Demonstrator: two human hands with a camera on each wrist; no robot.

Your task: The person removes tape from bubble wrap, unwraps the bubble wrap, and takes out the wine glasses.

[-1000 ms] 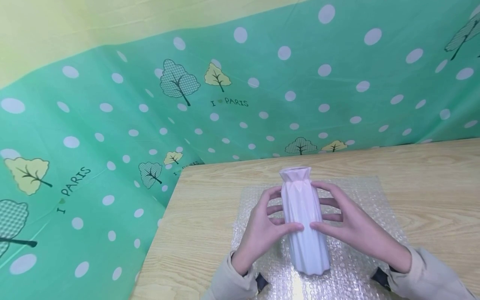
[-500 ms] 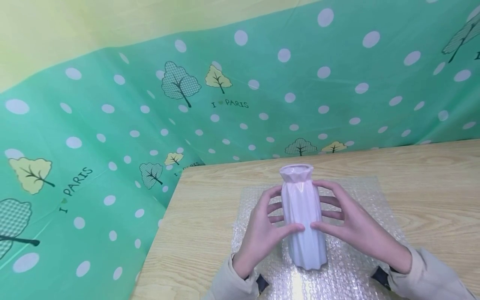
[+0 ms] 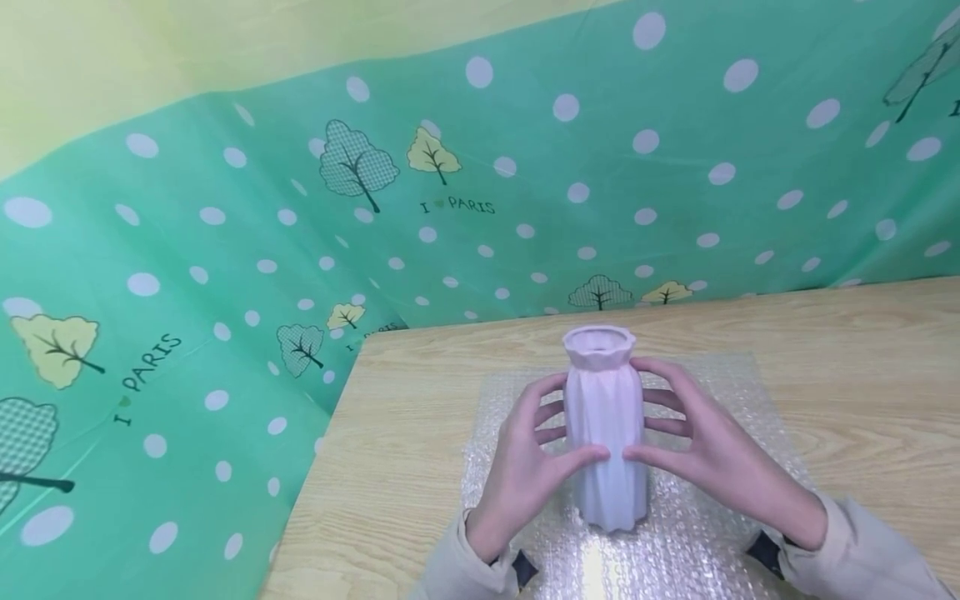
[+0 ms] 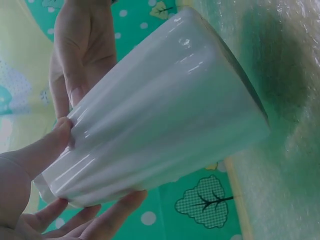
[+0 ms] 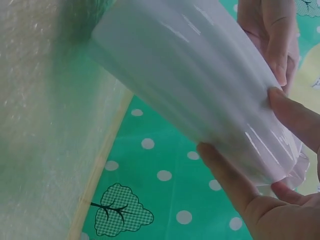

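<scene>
A pleated ceramic vase (image 3: 606, 417), pinkish at the neck and pale blue-white below, is held between both hands in the head view. My left hand (image 3: 525, 458) grips its left side, thumb on the front and fingers toward the back. On the opposite side my right hand (image 3: 712, 442) holds it the same way. The two thumb tips lie close together across the front. Its ruffled mouth faces up and toward me. Under the vase lies a sheet of bubble wrap (image 3: 690, 542); in the left wrist view the vase's base (image 4: 240, 70) appears lifted off the sheet.
The bubble wrap is spread on a wooden table (image 3: 397, 467). Behind and to the left hangs a green curtain (image 3: 465, 258) with white dots and printed trees. Dark straps (image 3: 523, 570) show at the wrists by the sleeve cuffs.
The vase has tilted between the hands, so its mouth has opened to view and its base has shifted away from me. Both hands have kept their hold and barely moved.
</scene>
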